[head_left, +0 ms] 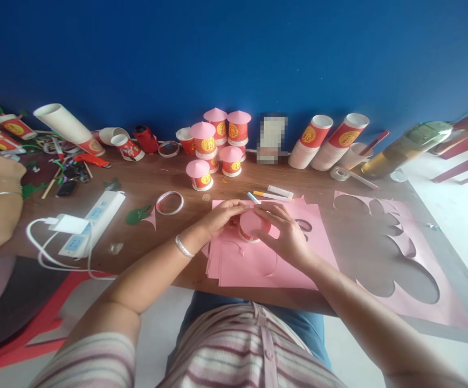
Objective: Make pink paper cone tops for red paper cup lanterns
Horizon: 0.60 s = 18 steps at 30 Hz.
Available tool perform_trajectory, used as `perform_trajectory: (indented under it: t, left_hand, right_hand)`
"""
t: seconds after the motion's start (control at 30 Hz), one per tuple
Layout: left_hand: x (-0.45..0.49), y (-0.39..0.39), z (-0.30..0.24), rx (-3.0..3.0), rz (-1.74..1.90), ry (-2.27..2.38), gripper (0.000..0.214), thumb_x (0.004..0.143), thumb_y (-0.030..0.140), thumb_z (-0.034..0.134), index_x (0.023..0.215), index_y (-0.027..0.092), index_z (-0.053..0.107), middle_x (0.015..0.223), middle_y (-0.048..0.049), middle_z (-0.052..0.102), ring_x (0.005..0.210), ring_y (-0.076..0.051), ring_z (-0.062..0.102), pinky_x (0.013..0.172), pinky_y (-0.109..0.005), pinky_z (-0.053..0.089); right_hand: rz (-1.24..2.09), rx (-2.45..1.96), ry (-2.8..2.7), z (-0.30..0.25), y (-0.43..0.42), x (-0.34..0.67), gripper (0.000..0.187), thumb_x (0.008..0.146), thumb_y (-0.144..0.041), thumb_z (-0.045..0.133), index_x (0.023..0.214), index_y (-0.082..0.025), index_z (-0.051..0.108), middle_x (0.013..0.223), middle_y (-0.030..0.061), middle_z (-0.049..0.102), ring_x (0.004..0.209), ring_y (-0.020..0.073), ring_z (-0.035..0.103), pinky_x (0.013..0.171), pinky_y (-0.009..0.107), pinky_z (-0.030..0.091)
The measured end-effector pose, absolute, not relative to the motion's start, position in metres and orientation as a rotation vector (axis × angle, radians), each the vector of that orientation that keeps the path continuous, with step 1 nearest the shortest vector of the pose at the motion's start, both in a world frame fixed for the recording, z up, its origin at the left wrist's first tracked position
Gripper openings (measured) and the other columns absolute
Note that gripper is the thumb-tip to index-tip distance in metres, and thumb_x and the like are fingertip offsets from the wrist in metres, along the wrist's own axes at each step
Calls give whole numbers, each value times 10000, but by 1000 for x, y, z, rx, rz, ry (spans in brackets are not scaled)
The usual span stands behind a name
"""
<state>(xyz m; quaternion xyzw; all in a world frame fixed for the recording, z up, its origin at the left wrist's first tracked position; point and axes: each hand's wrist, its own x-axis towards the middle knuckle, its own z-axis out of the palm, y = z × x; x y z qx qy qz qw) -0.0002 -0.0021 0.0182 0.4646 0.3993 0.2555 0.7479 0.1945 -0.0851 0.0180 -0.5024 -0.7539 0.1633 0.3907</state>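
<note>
Head view: right hand (288, 234) is spreading fingers and thumb around a pink paper cap (252, 222) at 3 o'clock; left hand (222, 218) is curling in at 10, can't tell if pinching. Cap is sitting on a red-and-white paper cup (249, 239), over pink sheets (250, 273). Capped cups (208, 145) are standing at 11. Probably seating; next move likely needs even pressure, cap centred.

- Blue wall (258, 59) with scattered pale specks, beyond the left hand (224, 218) and right hand (284, 231).
- Brown bench (129, 245) beneath the hands, stretching to both sides.
- Red seat (58, 293), low at their left.
- Reddish furniture legs (466, 164), far right.
- Pale floor (456, 215), brightly lit at right.
</note>
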Motion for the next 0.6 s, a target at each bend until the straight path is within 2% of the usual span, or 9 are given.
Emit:
perform_trajectory:
  t: [0.07, 0.13, 0.17, 0.23, 0.3, 0.4, 0.5, 0.6]
  left_hand:
    - [-5, -9, 21, 1230, 723, 954, 373, 793, 514, 793, 906, 172, 694, 772, -3, 604, 680, -113, 529, 645, -235, 402]
    - [-10, -18, 24, 1460, 896, 1008, 332, 819, 470, 784, 996, 198, 713, 994, -40, 648, 863, -142, 577, 790, -247, 449]
    - [-12, -23, 25, 1513, 949, 1022, 347, 824, 452, 783, 1064, 212, 710, 1111, -53, 637, 950, -155, 579, 853, -254, 453]
    - [-13, -33, 25, 1455, 964, 1061, 421, 826, 453, 783, 1160, 225, 669, 1172, -54, 603, 1012, -164, 574, 898, -265, 451]
    - [-11, -41, 23, 1313, 894, 1094, 433, 820, 493, 780, 1115, 208, 638, 1045, -31, 601, 936, -155, 578, 857, -267, 454]
    - [-4, -49, 21, 1215, 813, 1059, 407, 826, 558, 751, 836, 181, 599, 828, 2, 565, 791, -145, 561, 758, -265, 449]
    - [0, -53, 21, 1177, 828, 1008, 472, 805, 563, 768, 660, 176, 541, 760, 5, 542, 736, -142, 554, 694, -261, 444]
    - [2, -54, 21, 1068, 827, 970, 461, 774, 530, 809, 638, 174, 549, 726, 14, 547, 728, -135, 563, 700, -251, 462]
  right_hand:
    - [413, -1280, -1910, 18, -86, 194, 435, 922, -363, 716, 1350, -296, 674, 1299, 99, 699, 1270, 315, 606, 1048, 533, 558]
    - [415, -1288, -1903, 17, -86, 194, 424, 919, -360, 721, 1335, -288, 682, 1297, 99, 698, 1267, 313, 606, 1047, 527, 558]
    - [416, -1290, -1900, 17, -87, 194, 419, 917, -358, 724, 1327, -283, 686, 1297, 99, 698, 1266, 312, 606, 1047, 524, 558]
    - [414, -1285, -1897, 17, -87, 193, 405, 916, -351, 725, 1311, -271, 693, 1299, 101, 696, 1265, 310, 604, 1051, 520, 556]
    - [409, -1279, -1894, 17, -86, 193, 392, 917, -344, 720, 1301, -272, 696, 1303, 99, 693, 1269, 310, 601, 1056, 522, 552]
    - [404, -1283, -1889, 17, -86, 192, 383, 917, -345, 709, 1296, -287, 697, 1294, 91, 697, 1266, 311, 604, 1054, 528, 552]
    - [405, -1286, -1890, 17, -86, 193, 383, 915, -354, 708, 1291, -281, 701, 1282, 92, 702, 1255, 311, 611, 1045, 523, 559]
    - [405, -1290, -1891, 17, -86, 193, 383, 910, -357, 713, 1286, -285, 704, 1275, 91, 706, 1249, 313, 616, 1039, 526, 562]
